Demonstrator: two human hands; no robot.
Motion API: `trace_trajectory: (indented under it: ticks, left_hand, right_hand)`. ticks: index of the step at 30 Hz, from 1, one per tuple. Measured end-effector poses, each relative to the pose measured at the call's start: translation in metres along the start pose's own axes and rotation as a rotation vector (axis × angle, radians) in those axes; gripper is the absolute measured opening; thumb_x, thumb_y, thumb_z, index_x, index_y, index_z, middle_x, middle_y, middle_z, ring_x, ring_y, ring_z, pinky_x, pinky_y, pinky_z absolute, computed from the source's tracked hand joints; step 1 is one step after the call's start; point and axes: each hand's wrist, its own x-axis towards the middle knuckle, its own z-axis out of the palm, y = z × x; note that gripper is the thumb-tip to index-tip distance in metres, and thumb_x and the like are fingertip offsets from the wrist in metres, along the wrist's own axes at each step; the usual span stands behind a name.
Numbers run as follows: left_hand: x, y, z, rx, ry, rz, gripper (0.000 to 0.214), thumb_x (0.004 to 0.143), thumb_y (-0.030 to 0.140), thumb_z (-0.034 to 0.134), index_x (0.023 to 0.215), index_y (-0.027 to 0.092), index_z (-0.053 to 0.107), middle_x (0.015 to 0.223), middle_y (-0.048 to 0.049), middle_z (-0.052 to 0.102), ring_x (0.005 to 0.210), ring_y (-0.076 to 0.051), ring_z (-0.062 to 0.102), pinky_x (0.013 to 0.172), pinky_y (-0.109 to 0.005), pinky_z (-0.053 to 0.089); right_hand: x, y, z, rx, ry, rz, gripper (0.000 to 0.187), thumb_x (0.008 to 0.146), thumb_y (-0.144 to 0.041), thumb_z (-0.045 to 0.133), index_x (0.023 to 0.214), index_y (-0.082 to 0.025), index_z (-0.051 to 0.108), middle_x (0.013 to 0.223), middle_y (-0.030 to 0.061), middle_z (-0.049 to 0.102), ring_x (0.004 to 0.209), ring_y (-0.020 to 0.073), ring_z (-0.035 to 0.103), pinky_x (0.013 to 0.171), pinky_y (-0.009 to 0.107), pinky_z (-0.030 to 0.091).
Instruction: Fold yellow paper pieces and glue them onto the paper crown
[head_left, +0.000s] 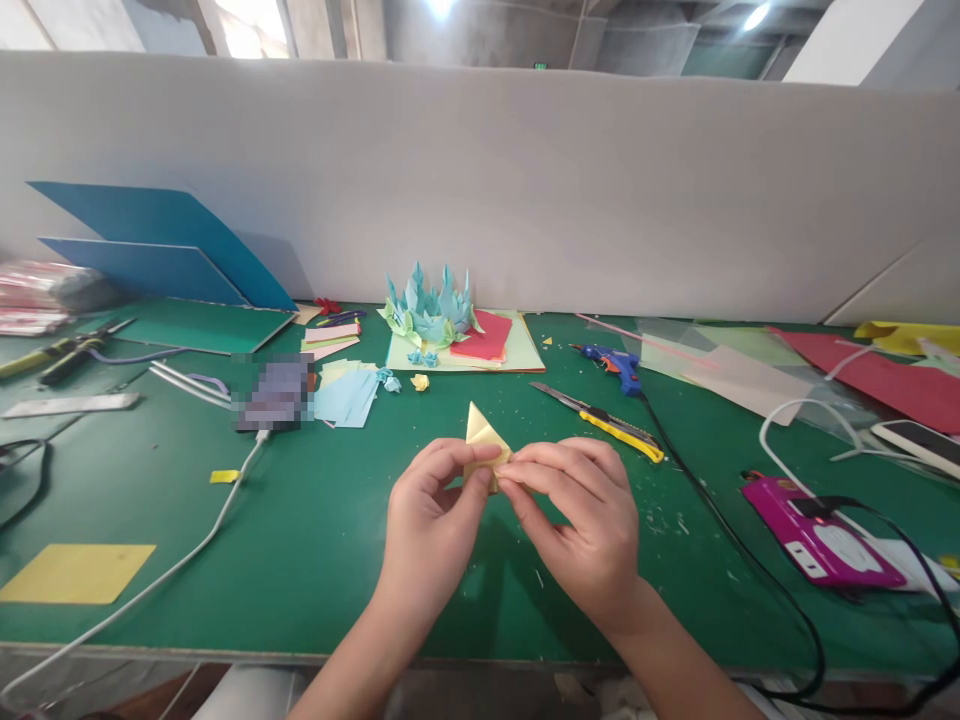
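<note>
A small piece of folded yellow paper [484, 436] is held up over the middle of the green table, its pointed tip upward. My left hand [439, 500] pinches its left and lower part between thumb and fingers. At its right edge, my right hand [577, 515] has thumb and fingertips closed on the paper. The fingers cover the lower part of the folds. Beyond the hands, a small yellow folded paper piece [420, 382] and small blue folded pieces [388, 380] lie on the table.
A blue and green paper lotus [431, 310] stands on paper sheets at the back. A yellow utility knife [622, 433] and a blue glue gun [615, 365] lie to the right. A purple power strip [825, 535] with cables sits far right. Blue paper slips [346, 398] lie left of centre.
</note>
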Motion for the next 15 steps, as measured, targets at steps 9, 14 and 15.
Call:
trace_trajectory:
  ticks: [9, 14, 15]
  left_hand:
    - [-0.0006, 0.0009, -0.0003, 0.042, 0.003, 0.014, 0.007, 0.069, 0.020, 0.069, 0.073, 0.019, 0.075, 0.074, -0.0026, 0.064, 0.069, -0.015, 0.063, 0.055, -0.020, 0.053]
    - [-0.0009, 0.0007, -0.0002, 0.051, -0.002, 0.025, 0.008, 0.070, 0.019, 0.069, 0.074, 0.019, 0.075, 0.075, -0.0030, 0.064, 0.069, -0.015, 0.064, 0.056, -0.021, 0.054]
    - [-0.0010, 0.0006, -0.0005, 0.054, -0.005, 0.030, 0.008, 0.070, 0.019, 0.069, 0.075, 0.019, 0.076, 0.074, -0.0030, 0.064, 0.070, -0.015, 0.064, 0.056, -0.021, 0.055]
  right_hand:
    - [-0.0002, 0.0012, -0.0002, 0.012, -0.001, -0.053, 0.015, 0.084, -0.012, 0.062, 0.090, -0.025, 0.066, 0.084, 0.0013, 0.073, 0.078, 0.0183, 0.059, 0.074, 0.034, 0.048]
    - [0.0003, 0.0017, 0.0000, 0.020, -0.019, -0.039, 0.015, 0.084, -0.012, 0.063, 0.090, -0.025, 0.066, 0.085, 0.0007, 0.074, 0.078, 0.0187, 0.059, 0.075, 0.035, 0.049]
    - [0.0006, 0.0017, 0.0001, 0.023, -0.018, -0.039, 0.015, 0.084, -0.012, 0.063, 0.090, -0.025, 0.066, 0.084, 0.0008, 0.074, 0.078, 0.0185, 0.059, 0.074, 0.035, 0.049]
